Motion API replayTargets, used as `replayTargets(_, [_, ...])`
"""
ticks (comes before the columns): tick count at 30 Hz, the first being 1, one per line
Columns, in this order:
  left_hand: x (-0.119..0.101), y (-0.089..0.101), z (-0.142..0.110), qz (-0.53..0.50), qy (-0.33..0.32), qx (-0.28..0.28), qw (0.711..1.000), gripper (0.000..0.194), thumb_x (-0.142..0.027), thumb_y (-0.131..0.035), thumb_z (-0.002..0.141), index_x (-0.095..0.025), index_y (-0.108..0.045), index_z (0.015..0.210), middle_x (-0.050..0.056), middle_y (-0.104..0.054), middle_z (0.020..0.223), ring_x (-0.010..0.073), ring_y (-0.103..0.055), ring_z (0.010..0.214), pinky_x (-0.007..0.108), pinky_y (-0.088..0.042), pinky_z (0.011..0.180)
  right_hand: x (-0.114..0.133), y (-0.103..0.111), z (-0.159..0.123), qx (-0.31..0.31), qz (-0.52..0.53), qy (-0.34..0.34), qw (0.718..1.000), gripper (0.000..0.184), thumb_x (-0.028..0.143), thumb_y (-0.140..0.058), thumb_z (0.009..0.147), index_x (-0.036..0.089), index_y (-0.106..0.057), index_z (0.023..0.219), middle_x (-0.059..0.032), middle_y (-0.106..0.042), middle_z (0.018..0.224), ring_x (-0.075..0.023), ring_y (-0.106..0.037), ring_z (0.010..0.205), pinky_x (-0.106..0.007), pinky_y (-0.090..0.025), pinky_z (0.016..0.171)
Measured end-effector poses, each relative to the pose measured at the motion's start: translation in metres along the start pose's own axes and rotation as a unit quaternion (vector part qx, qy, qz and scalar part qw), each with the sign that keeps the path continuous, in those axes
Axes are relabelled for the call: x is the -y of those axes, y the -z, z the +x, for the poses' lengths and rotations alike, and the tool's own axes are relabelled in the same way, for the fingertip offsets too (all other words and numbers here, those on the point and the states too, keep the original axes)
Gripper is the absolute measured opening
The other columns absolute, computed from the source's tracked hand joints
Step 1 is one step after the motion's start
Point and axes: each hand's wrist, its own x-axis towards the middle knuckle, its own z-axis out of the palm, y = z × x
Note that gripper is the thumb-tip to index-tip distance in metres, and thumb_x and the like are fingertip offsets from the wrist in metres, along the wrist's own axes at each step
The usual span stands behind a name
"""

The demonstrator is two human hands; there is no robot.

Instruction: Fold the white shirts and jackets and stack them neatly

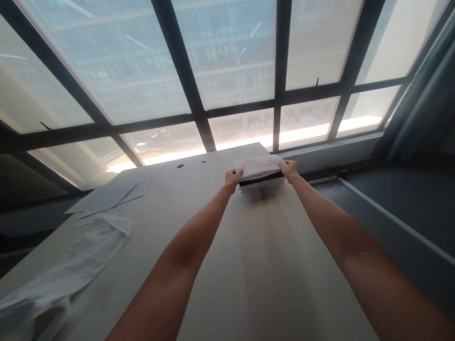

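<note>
Both arms reach out to the far right part of a white table. A folded white cloth, perhaps a garment, is stretched between my hands at the top of a small stack of black and white folded layers. My left hand pinches the cloth's left edge. At its right edge, my right hand has its fingers closed on it. Whether the cloth rests fully on the layers below, I cannot tell.
A crumpled white garment lies along the table's left side. Beyond it are several flat white sheets. Two small dark spots or holes show near the far edge. Large framed windows stand behind, with a curtain at right.
</note>
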Motion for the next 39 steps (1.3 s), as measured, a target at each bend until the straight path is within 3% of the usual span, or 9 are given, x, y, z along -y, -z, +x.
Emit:
replayTargets(5, [0.024,-0.001,-0.001,0.055,0.014,-0.012,0.998,0.033,-0.026,-0.077,0.079,-0.007,-0.073,0.106,0.017,-0.074,0.099,0.0232,-0.069,0.088,0.031,-0.051,0.079,-0.016,-0.003,-0.003,-0.016,-0.061,-0.038,0.997,0.022,0.025,-0.073,0.073,0.01,-0.072,0.088,-0.0158,-0.073,0.09,-0.0273,-0.066,0.09,-0.031,-0.048,0.078])
replayTargets(10, [0.02,-0.005,0.003,0.091,0.013,-0.044,0.995,0.048,-0.027,-0.075,0.081,-0.007,-0.064,0.123,0.02,-0.071,0.113,0.0248,-0.066,0.103,0.031,-0.048,0.089,-0.01,0.002,-0.01,-0.011,-0.085,-0.048,0.995,0.023,0.022,-0.073,0.072,0.011,-0.072,0.092,-0.019,-0.074,0.096,-0.03,-0.067,0.097,-0.033,-0.048,0.084])
replayTargets(13, [0.014,-0.001,-0.002,0.106,0.004,-0.058,0.993,0.053,-0.026,-0.069,0.086,-0.003,-0.057,0.132,0.023,-0.067,0.12,0.027,-0.064,0.111,0.033,-0.045,0.095,-0.008,0.004,-0.026,-0.033,-0.085,-0.061,0.994,0.036,0.022,-0.066,0.079,0.007,-0.068,0.111,-0.0231,-0.071,0.111,-0.0297,-0.065,0.105,-0.034,-0.046,0.091])
replayTargets(16, [0.015,0.008,-0.022,0.115,-0.01,-0.072,0.991,0.054,-0.023,-0.06,0.09,-0.002,-0.05,0.139,0.024,-0.062,0.125,0.0273,-0.06,0.118,0.034,-0.042,0.101,-0.014,0.005,-0.058,-0.063,-0.082,-0.078,0.992,0.046,0.018,-0.052,0.085,0.004,-0.057,0.129,-0.0259,-0.065,0.121,-0.028,-0.063,0.109,-0.035,-0.046,0.093])
replayTargets(22, [0.036,0.034,-0.102,0.121,-0.065,-0.014,0.99,0.048,-0.017,-0.055,0.087,-0.009,-0.055,0.134,0.015,-0.065,0.116,0.0212,-0.063,0.097,0.035,-0.047,0.094,-0.028,0.007,-0.154,-0.053,-0.069,-0.056,0.995,0.043,0.011,-0.046,0.078,0.01,-0.062,0.118,-0.0143,-0.069,0.099,-0.0238,-0.064,0.096,-0.033,-0.048,0.088])
replayTargets(26, [0.058,0.067,-0.165,0.159,-0.134,0.086,0.974,0.047,-0.019,-0.052,0.085,-0.012,-0.056,0.131,0.012,-0.066,0.111,0.0172,-0.061,0.079,0.034,-0.052,0.079,-0.018,-0.003,-0.217,-0.034,-0.063,-0.012,0.997,0.035,0.009,-0.045,0.081,0.013,-0.065,0.109,-0.0126,-0.066,0.107,-0.0203,-0.062,0.097,-0.03,-0.047,0.09])
replayTargets(31, [0.071,0.139,-0.231,0.199,-0.173,0.187,0.946,0.046,-0.032,-0.053,0.086,-0.017,-0.056,0.129,0.009,-0.067,0.106,0.0166,-0.063,0.078,0.03,-0.053,0.07,0.003,-0.024,-0.281,0.036,-0.076,0.03,0.996,0.022,0.011,-0.051,0.086,0.019,-0.067,0.099,-0.0058,-0.066,0.106,-0.015,-0.062,0.091,-0.025,-0.047,0.088])
replayTargets(35, [0.069,0.189,-0.255,0.228,-0.139,0.183,0.946,0.048,-0.045,-0.054,0.088,-0.02,-0.056,0.129,0.006,-0.068,0.104,0.0176,-0.066,0.075,0.029,-0.055,0.066,0.018,-0.04,-0.318,0.094,-0.144,0.072,0.982,0.02,0.014,-0.05,0.09,0.019,-0.066,0.1,-0.0064,-0.064,0.107,-0.0167,-0.061,0.094,-0.027,-0.046,0.09])
replayTargets(39, [0.068,0.202,-0.262,0.244,-0.126,0.187,0.943,0.049,-0.048,-0.055,0.087,-0.023,-0.056,0.129,0.005,-0.07,0.102,0.0176,-0.066,0.07,0.028,-0.054,0.061,0.033,-0.047,-0.346,0.125,-0.201,0.128,0.963,0.02,0.015,-0.049,0.092,0.019,-0.065,0.104,-0.0069,-0.062,0.107,-0.0176,-0.06,0.096,-0.027,-0.045,0.091])
